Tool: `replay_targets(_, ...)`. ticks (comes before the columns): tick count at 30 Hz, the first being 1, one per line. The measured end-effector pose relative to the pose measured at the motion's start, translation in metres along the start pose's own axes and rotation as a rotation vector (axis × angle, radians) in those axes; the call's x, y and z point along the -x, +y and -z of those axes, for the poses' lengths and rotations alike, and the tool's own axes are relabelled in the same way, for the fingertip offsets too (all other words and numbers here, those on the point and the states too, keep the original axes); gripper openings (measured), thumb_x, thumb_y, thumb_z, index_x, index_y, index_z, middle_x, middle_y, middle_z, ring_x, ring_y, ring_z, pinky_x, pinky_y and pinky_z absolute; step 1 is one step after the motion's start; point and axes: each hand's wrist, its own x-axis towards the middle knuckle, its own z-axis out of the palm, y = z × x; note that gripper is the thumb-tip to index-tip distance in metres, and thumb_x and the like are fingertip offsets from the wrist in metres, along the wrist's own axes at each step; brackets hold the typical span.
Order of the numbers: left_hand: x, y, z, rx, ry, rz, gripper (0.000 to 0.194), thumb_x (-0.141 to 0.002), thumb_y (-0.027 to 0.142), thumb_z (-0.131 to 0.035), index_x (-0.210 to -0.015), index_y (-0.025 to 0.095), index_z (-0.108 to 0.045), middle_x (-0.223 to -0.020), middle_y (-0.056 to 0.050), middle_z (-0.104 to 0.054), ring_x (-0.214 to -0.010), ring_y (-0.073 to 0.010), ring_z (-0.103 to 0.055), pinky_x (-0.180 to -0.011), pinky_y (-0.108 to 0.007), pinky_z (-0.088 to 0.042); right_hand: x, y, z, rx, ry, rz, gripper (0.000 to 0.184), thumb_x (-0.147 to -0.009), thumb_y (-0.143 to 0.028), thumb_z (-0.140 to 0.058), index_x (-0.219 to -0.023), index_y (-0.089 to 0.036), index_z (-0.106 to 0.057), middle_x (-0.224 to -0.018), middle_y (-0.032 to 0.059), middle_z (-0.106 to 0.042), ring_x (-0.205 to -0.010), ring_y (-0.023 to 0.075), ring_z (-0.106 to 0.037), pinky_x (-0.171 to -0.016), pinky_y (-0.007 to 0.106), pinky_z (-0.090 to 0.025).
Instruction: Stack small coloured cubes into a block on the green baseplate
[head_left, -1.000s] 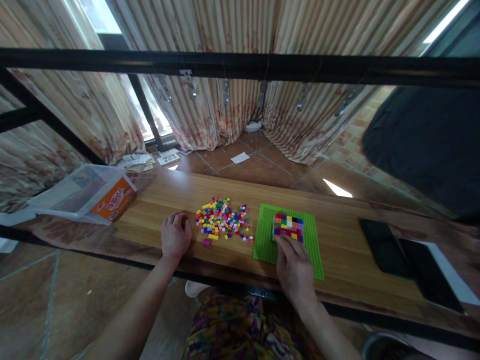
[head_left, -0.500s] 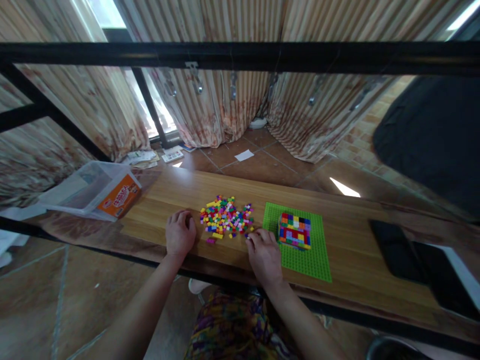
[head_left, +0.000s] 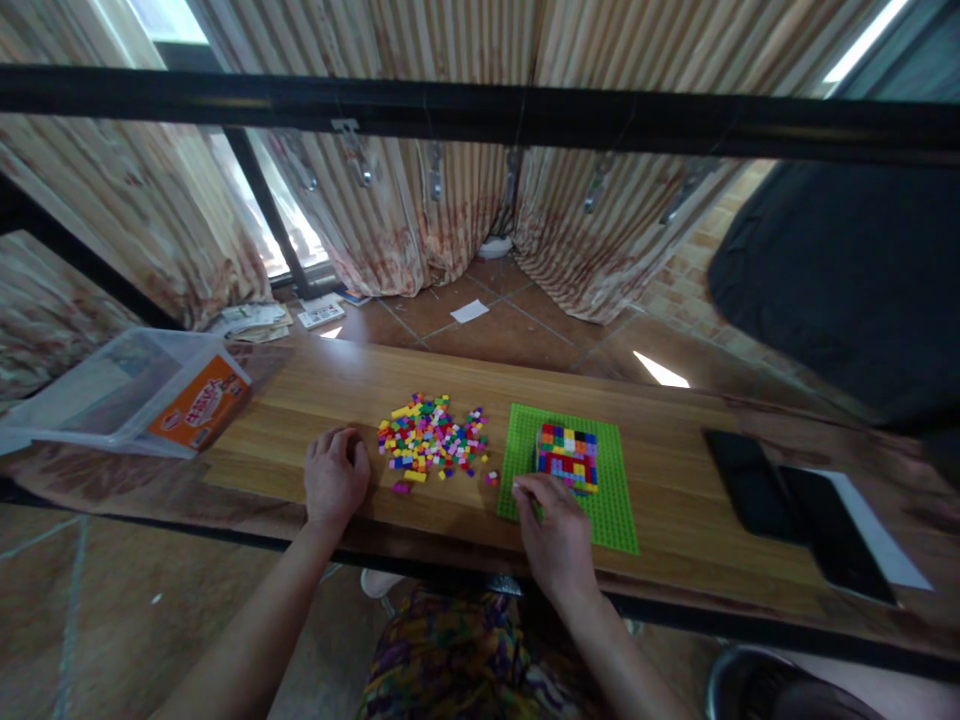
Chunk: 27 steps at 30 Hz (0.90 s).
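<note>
Loose small toy bricks (head_left: 431,435) in many colours lie in a pile on the wooden table. My left hand (head_left: 336,478) rests just left of that pile, fingers loosely curled, thumb apart, nothing visible in it. Over the near left part of a green baseplate (head_left: 619,500) is my right hand (head_left: 555,525), its thumb and fingertips pinched together. Whatever sits in the pinch is too small to make out. A multicoloured block of bricks (head_left: 568,455) stands on the baseplate, right behind my right fingers, which hide its lower left corner. A few bricks (head_left: 491,478) lie between pile and plate.
A clear plastic bin (head_left: 135,390) with an orange label is at the table's left end. Two dark flat devices (head_left: 754,485) and a white sheet (head_left: 877,530) lie on the right. A black metal bar (head_left: 480,115) crosses above the table's far side.
My right hand has moved from the pile's right edge onto the baseplate, close to the brick block. My left hand stays beside the pile. The whole view has shifted slightly.
</note>
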Motion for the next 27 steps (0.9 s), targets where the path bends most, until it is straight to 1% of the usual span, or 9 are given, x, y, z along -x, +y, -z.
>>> replay_targets(4,0.000,0.001,0.000,0.008,-0.001,-0.005,0.027,-0.087,0.028,-0.046,-0.100,0.013,-0.065,-0.106,-0.015,-0.067,-0.102,-0.0297,-0.058,-0.095,-0.044,-0.045,0.001,0.017,0.016,0.054,0.066,-0.047,0.019,-0.092,-0.026,-0.054,-0.093,-0.019,-0.071,-0.091,0.0067,-0.072,-0.084,0.0181,-0.067,-0.078,0.030,-0.051)
replay_targets(9,0.000,0.002,0.001,0.014,-0.009,0.017,0.028,-0.087,0.029,-0.046,-0.101,0.014,-0.065,-0.107,-0.015,-0.066,-0.103,-0.0298,-0.057,-0.094,-0.044,-0.045,-0.016,0.036,0.029,0.130,0.138,-0.095,0.025,-0.091,-0.036,-0.055,-0.090,-0.018,-0.071,-0.089,0.0078,-0.074,-0.080,0.0203,-0.068,-0.075,0.033,-0.052)
replay_targets(14,0.000,0.003,0.001,0.018,-0.026,0.028,0.028,-0.087,0.029,-0.046,-0.101,0.015,-0.065,-0.107,-0.014,-0.066,-0.102,-0.0297,-0.056,-0.094,-0.045,-0.045,-0.030,0.046,0.031,0.160,0.122,-0.097,0.026,-0.091,-0.037,-0.054,-0.088,-0.018,-0.071,-0.089,0.0074,-0.073,-0.079,0.0208,-0.067,-0.073,0.033,-0.051)
replay_targets(18,0.000,0.003,0.001,0.010,-0.028,0.039,0.028,-0.087,0.029,-0.046,-0.102,0.015,-0.065,-0.107,-0.014,-0.066,-0.102,-0.0300,-0.056,-0.094,-0.045,-0.045,-0.032,0.043,0.029,0.156,0.113,-0.063,0.025,-0.091,-0.035,-0.054,-0.086,-0.018,-0.071,-0.088,0.0075,-0.073,-0.082,0.0208,-0.066,-0.076,0.033,-0.051)
replay_targets(22,0.001,0.004,0.001,0.013,-0.028,0.051,0.028,-0.087,0.028,-0.046,-0.103,0.015,-0.065,-0.109,-0.014,-0.066,-0.106,-0.0302,-0.056,-0.095,-0.044,-0.044,-0.029,0.031,0.024,0.146,0.088,-0.017,0.021,-0.092,-0.031,-0.054,-0.087,-0.018,-0.071,-0.088,0.0068,-0.072,-0.081,0.0189,-0.065,-0.076,0.032,-0.050)
replay_targets(24,0.001,0.005,0.002,0.014,-0.032,0.058,0.028,-0.087,0.029,-0.046,-0.103,0.015,-0.065,-0.109,-0.014,-0.066,-0.107,-0.0299,-0.056,-0.094,-0.043,-0.044,-0.024,0.020,0.017,0.139,0.056,0.035,0.019,-0.092,-0.028,-0.054,-0.089,-0.018,-0.070,-0.087,0.0059,-0.071,-0.081,0.0180,-0.064,-0.077,0.030,-0.049)
replay_targets(27,0.002,0.005,0.002,0.016,-0.033,0.059,0.027,-0.087,0.028,-0.046,-0.102,0.015,-0.065,-0.109,-0.014,-0.066,-0.105,-0.0291,-0.056,-0.095,-0.043,-0.044,-0.012,0.001,-0.003,0.141,-0.059,0.129,0.019,-0.094,-0.024,-0.051,-0.089,-0.019,-0.069,-0.088,0.0051,-0.070,-0.083,0.0177,-0.062,-0.079,0.030,-0.047)
